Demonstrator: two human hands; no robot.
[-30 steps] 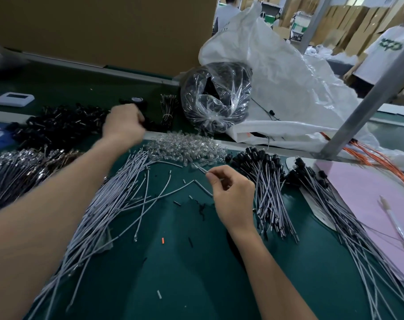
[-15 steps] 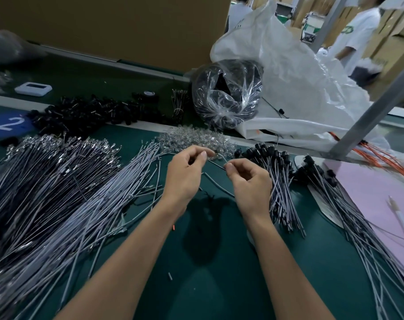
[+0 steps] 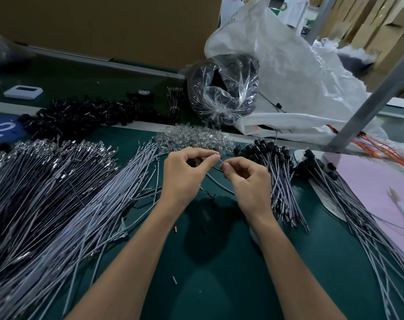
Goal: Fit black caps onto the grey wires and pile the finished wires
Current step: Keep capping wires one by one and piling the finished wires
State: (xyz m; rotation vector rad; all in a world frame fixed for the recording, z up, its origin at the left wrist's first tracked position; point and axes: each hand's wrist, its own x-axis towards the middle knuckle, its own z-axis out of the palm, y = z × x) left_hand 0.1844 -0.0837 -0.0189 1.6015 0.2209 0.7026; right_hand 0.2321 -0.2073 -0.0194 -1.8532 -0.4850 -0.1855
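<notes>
My left hand (image 3: 187, 174) and my right hand (image 3: 247, 181) meet above the green table, fingertips almost touching. The right hand pinches the end of a grey wire (image 3: 219, 183) that trails down between the hands. The left hand's fingers curl round a small dark piece, seemingly a black cap, mostly hidden. Loose black caps (image 3: 81, 116) lie in a heap at the back left. Uncapped grey wires (image 3: 92, 204) fan out on the left. Capped wires (image 3: 275, 172) lie piled just right of my right hand, with another capped pile (image 3: 348, 204) further right.
A heap of clear small parts (image 3: 194, 139) sits behind the hands. A clear bag of black parts (image 3: 221, 88) and a white plastic sack (image 3: 300, 72) stand at the back. A metal post (image 3: 367, 105) slants at right above pink paper (image 3: 376, 181) with a pen (image 3: 402, 206). A white device (image 3: 23, 92) lies back left.
My left hand came back from the black cap heap to the centre and met the right hand. The fingertips have drawn closer together round the wire end.
</notes>
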